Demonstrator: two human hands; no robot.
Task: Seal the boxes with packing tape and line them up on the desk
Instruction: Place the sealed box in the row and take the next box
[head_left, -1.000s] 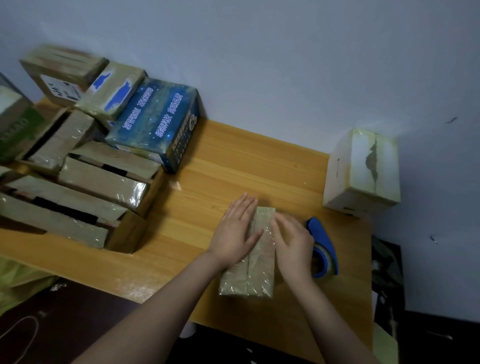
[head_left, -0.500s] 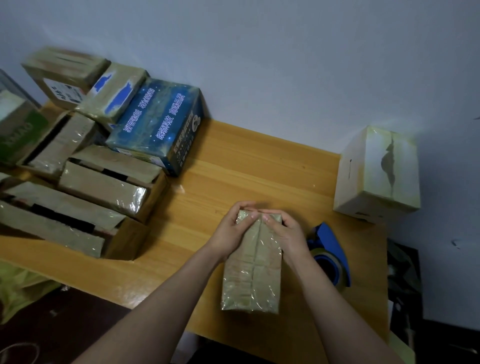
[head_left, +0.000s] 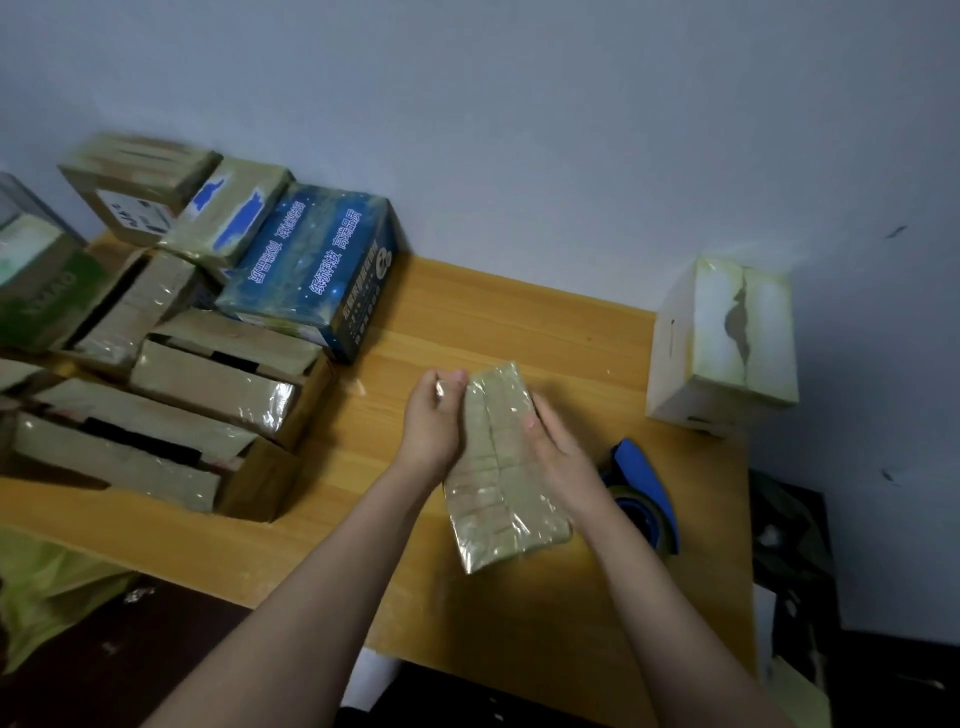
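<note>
Boxes (head_left: 208, 384) are crowding the worktop's (head_left: 519, 322) left side, a white box (head_left: 722, 343) is standing at its far right corner, and a small taped box (head_left: 498, 467) is being held mid-worktop beside a blue tape dispenser (head_left: 644, 483). Left hand (head_left: 434, 426) fingers are curling round its left edge; right hand (head_left: 561, 457) fingers are pressing flat along its right.

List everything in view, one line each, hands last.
small taped box: one, tan, between the hands
tape dispenser: one, blue, right of that box
white box: one, white, desk's far right corner
blue printed box: one, blue, desk's far left
brown taped boxes: at least five, tan, piled left
green printed box: one, green, left edge
plastic bag: one, yellow-green, below desk's left front
desk: one, light wood, centre
left hand: one, grips small taped box's left edge
right hand: one, flat against its right side
</note>
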